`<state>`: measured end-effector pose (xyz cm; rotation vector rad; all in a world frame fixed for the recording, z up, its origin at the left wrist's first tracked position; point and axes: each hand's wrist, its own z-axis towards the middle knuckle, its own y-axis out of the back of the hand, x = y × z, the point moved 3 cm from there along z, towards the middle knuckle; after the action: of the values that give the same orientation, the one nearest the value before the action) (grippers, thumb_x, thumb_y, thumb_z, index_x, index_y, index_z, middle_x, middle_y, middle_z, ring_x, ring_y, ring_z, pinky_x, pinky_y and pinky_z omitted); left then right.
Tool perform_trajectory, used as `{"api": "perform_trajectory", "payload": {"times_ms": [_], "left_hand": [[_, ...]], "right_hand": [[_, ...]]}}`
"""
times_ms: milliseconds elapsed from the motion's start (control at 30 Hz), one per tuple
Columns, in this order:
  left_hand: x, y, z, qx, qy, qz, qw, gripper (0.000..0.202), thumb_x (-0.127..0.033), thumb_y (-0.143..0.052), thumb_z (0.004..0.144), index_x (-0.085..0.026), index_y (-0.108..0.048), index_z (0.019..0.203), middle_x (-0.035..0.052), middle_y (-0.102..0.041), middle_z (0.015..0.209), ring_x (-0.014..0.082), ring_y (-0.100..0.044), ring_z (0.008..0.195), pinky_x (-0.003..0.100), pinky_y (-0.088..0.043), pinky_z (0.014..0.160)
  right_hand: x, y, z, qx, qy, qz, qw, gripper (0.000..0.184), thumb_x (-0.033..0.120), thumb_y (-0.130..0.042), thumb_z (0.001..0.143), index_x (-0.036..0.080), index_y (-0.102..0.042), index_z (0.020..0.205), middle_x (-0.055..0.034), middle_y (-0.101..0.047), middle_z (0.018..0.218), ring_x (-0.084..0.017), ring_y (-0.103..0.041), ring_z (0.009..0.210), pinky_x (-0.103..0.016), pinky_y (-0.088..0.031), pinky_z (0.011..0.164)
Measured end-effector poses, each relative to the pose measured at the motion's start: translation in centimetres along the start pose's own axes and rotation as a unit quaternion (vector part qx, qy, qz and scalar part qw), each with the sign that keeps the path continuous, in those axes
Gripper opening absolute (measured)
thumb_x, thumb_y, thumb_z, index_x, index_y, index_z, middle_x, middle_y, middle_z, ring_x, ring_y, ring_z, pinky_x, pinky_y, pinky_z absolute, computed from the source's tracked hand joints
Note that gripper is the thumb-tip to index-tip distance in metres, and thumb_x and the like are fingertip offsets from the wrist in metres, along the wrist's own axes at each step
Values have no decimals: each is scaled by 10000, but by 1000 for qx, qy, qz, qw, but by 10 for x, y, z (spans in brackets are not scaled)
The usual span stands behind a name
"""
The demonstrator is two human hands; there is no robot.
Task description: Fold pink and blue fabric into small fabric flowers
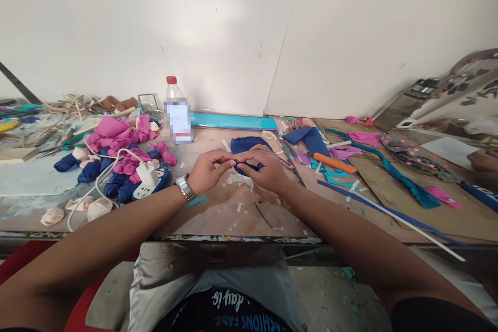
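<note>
My left hand [210,169], with a metal watch [184,187] on the wrist, pinches one end of a small folded piece of dark blue cloth [251,166]. From the other side my right hand [267,168] has its fingers closed round the same piece, and the fingertips of both hands nearly meet. Just behind them a larger dark blue cloth [249,143] lies on the table [218,220]. White scraps [240,181] are under the hands.
At left is a heap of pink [111,137] and blue bundles, with a white power strip [148,184] and cables. A red-capped bottle [171,83] stands behind. Rightward lie an orange-handled tool [333,162], scissors [286,151], strips and cardboard [392,179]. Another person's hand [483,160] shows far right.
</note>
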<state>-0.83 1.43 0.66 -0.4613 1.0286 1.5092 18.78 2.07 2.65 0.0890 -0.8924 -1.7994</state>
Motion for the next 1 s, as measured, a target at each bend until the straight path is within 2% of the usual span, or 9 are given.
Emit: {"api": "perform_trajectory", "payload": {"times_ms": [267,433,633,733,800,1000], "left_hand": [[-2,-3,-1,6,0,-8,1000,282,-453,-674,944,-200,-799,966,70,-779,913,178,-687,819,292,-533,729],[-1,-5,-1,17,10,-51,999,292,-473,-682,931,-210,-805,964,71,-782,912,186,-704,830,313,-562,774],[8,-8,0,29,78,-103,991,335,-500,-747,867,-178,-814,930,65,-800,867,183,-714,789,314,-577,765],[9,-10,-1,36,98,-134,985,345,-488,-763,856,-177,-814,996,77,-813,959,199,-736,866,338,-593,832],[7,-11,-2,41,100,-150,983,355,-474,-782,841,-176,-806,1031,92,-808,1036,206,-741,903,342,-597,843],[4,-12,-3,58,83,-140,985,338,-472,-747,879,-163,-775,1012,95,-796,993,191,-726,862,330,-590,803]], "right_hand": [[0,1,1,-14,-11,-4,1000,153,381,-754,913,239,-719,868,-30,-760,837,-221,-652,859,-403,-488,847],[0,1,2,2,-9,0,1000,140,385,-744,926,247,-722,937,-41,-767,916,-228,-666,909,-403,-494,868],[2,1,2,6,25,5,1000,92,330,-699,962,254,-751,959,-53,-766,962,-221,-678,926,-410,-511,880],[3,1,1,7,21,16,1000,82,304,-681,970,243,-734,969,-58,-754,965,-223,-676,947,-405,-519,881],[4,2,1,11,12,21,1000,93,308,-661,979,239,-722,984,-65,-744,977,-228,-672,966,-406,-524,886],[3,0,0,33,-7,32,999,140,341,-638,992,234,-721,1024,-74,-733,999,-233,-668,995,-409,-530,909]]}}
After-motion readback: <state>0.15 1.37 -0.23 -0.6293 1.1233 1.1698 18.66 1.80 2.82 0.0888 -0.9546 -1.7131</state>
